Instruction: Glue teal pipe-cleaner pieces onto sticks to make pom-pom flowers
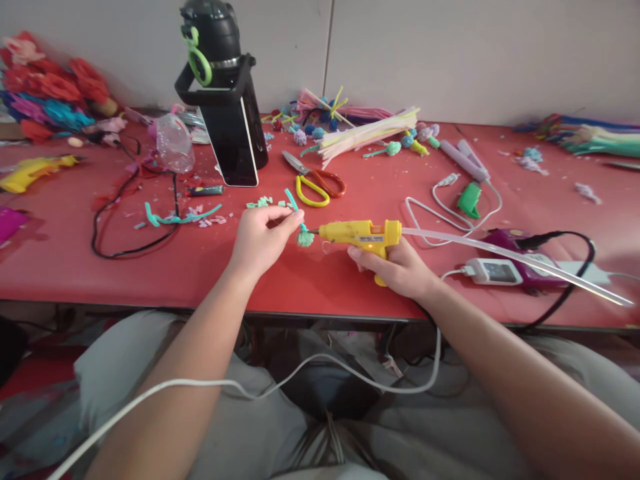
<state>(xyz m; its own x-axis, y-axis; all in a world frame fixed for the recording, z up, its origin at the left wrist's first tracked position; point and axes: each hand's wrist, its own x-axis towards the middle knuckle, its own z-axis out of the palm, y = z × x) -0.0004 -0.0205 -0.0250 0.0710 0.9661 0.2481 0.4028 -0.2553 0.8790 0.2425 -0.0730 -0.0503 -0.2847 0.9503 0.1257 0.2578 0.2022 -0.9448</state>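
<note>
My left hand (265,239) pinches a teal pipe-cleaner stem with a small green fuzzy ball (305,237) at its lower end. In my right hand (400,265) is a yellow glue gun (357,232), its nozzle pointing left. The nozzle tip is at the green ball; whether they touch is hard to tell. A long clear glue stick (520,256) runs out of the back of the gun to the right. Small green cut pieces (263,202) lie just behind my left hand.
Behind the hands lie scissors (320,189) with yellow and orange handles. A black bottle (215,33) and a phone (233,143) stand back left. Pipe cleaners (370,133) are piled at the back. A purple power strip (535,270) sits right; a white cable (320,360) crosses my lap.
</note>
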